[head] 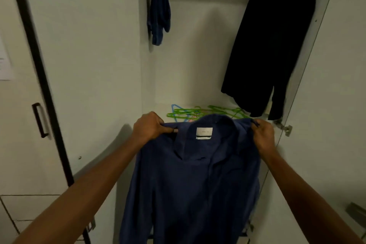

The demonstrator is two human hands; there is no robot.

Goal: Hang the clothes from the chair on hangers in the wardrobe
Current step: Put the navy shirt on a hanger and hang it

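Head camera, looking into an open white wardrobe [198, 55]: a person holds up a dark blue collared shirt of soft fabric [194, 180] by its shoulders in front of the wardrobe opening. The left hand [150, 128], at about 9 o'clock from the collar, has its fingers curled around the shirt's shoulder seam; the right hand [263, 134], at 3 o'clock from the collar, pinches the opposite shoulder. The shirt hangs down between the bare forearms with its collar uppermost and a white rectangular label [204, 133] showing inside the neck.

Just beyond the collar, at 12 o'clock, a loose heap of thin green and blue plastic hangers [190, 112] lies on the wardrobe's white shelf [158, 109]. A long black garment [273, 45] hangs at the 1 o'clock side of the compartment, its lower edge near the hangers. A smaller blue garment [159, 10] hangs at 11 o'clock, against the wardrobe's inner wall. At 9 o'clock stands a closed white door with a black bar handle [40, 120], and a sheet of paper [5, 61] is fixed at the far left edge.
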